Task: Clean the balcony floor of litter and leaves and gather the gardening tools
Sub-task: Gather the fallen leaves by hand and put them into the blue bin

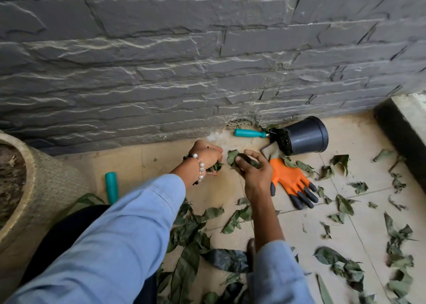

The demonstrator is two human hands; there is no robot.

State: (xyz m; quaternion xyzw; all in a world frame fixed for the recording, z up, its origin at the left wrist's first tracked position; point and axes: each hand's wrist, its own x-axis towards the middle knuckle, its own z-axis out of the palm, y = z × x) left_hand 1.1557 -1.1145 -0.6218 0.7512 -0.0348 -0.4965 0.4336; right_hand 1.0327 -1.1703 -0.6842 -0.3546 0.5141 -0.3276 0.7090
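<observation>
Left hand (205, 157) curled round crumpled leaves (214, 166) near the slate wall (161, 61), right hand (254, 172) pinching a wilted leaf (233, 156), dry leaves scattered on beige tiles (359, 225), orange glove (291, 181) flat, teal-handled trowel (250, 133) by tipped black pot (306, 136).

Dry green leaves (345, 207) lie scattered across the beige balcony tiles (359, 230), thickest in the foreground. An orange glove (291, 181) with dark fingertips lies flat, palm side down, fingers pointing toward the camera. Beside it, a black plastic pot (304, 136) rests tipped on its side against the wall base, with a teal-handled tool (250, 133) lying at its mouth. A second teal handle (111, 187) lies on the tiles to the left, its far end hidden.
</observation>
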